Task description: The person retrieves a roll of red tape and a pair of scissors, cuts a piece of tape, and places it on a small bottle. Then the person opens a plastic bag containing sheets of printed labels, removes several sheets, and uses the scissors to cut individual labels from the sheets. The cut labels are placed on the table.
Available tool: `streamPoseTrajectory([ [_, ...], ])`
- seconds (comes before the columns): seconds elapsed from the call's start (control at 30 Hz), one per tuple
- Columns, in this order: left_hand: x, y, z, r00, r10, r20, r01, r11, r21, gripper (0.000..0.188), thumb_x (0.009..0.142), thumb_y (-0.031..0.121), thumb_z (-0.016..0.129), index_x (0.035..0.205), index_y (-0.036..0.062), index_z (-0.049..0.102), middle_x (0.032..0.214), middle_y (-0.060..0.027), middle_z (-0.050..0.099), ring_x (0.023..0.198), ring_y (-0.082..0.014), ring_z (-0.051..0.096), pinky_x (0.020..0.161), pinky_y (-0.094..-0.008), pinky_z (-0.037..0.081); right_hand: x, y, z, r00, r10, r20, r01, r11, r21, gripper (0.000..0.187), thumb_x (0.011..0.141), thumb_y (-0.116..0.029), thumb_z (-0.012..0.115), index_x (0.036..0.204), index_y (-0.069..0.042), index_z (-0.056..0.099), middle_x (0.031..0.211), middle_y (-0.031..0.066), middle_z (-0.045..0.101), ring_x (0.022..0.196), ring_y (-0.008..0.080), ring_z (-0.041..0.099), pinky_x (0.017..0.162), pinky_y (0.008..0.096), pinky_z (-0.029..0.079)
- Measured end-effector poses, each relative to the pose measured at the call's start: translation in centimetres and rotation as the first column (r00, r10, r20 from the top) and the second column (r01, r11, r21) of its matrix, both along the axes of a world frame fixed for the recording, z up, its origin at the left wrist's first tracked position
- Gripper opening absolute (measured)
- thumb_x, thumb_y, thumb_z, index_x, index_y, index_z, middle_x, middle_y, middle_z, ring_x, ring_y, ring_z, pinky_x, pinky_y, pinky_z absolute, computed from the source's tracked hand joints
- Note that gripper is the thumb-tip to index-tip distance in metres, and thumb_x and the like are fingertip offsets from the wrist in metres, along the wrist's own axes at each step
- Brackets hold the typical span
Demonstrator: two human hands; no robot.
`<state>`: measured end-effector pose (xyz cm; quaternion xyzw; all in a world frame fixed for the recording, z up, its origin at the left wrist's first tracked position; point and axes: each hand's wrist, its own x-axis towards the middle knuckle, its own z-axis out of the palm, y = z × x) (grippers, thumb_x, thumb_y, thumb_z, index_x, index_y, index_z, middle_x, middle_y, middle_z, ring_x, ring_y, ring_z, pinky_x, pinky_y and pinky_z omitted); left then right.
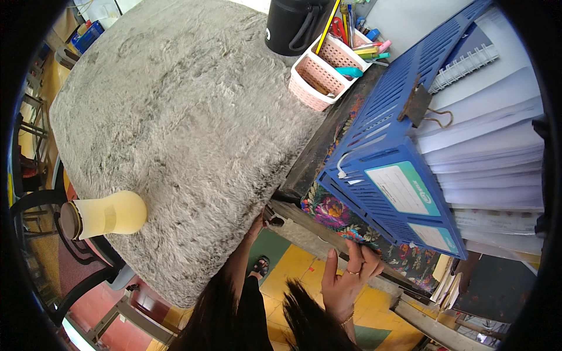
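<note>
My left hand (256, 226) reaches to the edge of the table, beside the grey plush cover (175, 117). Its fingers are mostly hidden there, next to a small dark object (275, 222) that I cannot make out. Further right, my right hand (346, 279) hovers by the edge of a surface spread with a dark floral cloth (331, 212). Thumb and index finger are apart, the other fingers bend a little, and nothing shows in them. A ring and a bracelet are on this hand. Above it stands a blue plastic file holder (351, 167) packed with white papers (486, 158).
A black binder clip (414, 105) grips the file holder's rim. At the back are a pink-and-white basket (307, 96) of pens and a black tumbler (287, 29). A pale yellow bottle with a brown lid (114, 214) is at the left edge, near a black chair (64, 234).
</note>
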<state>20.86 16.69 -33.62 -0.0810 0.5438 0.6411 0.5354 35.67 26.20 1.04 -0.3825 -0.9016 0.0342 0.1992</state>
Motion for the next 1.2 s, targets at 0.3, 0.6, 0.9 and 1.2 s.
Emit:
streamPoseTrajectory([
  [0.3,-0.4,-0.3,0.6,0.993,0.003,-0.117,-0.009,0.999,-0.048,0.054,0.094,0.038,0.054,0.136,0.0092,0.036,0.131,-0.0071,0.039,0.096,-0.0188,0.055,0.074,-0.0363,0.050,2.3,2.7,-3.8,0.975,0.211,-0.075,-0.178,0.933,0.312,0.040,0.080,-0.004,0.070,0.115,-0.013,0.053,0.111,0.0071,0.048,0.099,0.0272,0.042,0.085,0.0421,0.034],
  [0.6,-0.4,-0.5,2.3,0.956,-0.046,-0.288,-0.002,0.986,-0.164,0.050,0.095,0.043,0.050,0.126,0.0043,0.045,0.116,-0.0120,0.050,0.089,-0.0212,0.056,0.071,-0.0367,0.049,0.7,1.0,-2.3,0.997,0.059,-0.058,-0.048,0.984,0.174,0.037,0.081,-0.012,0.068,0.116,-0.012,0.059,0.106,0.0069,0.044,0.096,0.0277,0.038,0.084,0.0454,0.031],
  [0.9,6.9,-7.1,7.3,0.868,-0.289,-0.403,0.134,0.919,-0.371,0.048,0.096,0.046,0.047,0.107,-0.0003,0.055,0.094,-0.0142,0.060,0.069,-0.0206,0.058,0.059,-0.0350,0.047,0.3,-1.3,0.6,0.999,-0.041,-0.009,0.041,0.999,-0.021,0.036,0.082,-0.024,0.068,0.116,-0.015,0.062,0.102,0.0048,0.043,0.096,0.0276,0.040,0.084,0.0452,0.030],
  [1.2,12.7,-16.6,16.0,0.672,-0.604,-0.429,0.503,0.797,-0.336,0.043,0.094,0.036,0.057,0.071,0.0009,0.050,0.057,-0.0101,0.046,0.058,-0.0180,0.054,0.060,-0.0318,0.044,0.7,-2.0,3.7,1.000,-0.001,-0.023,-0.001,0.994,-0.107,0.038,0.081,-0.016,0.065,0.118,-0.015,0.059,0.100,0.0057,0.050,0.096,0.0269,0.046,0.084,0.0449,0.033],
])
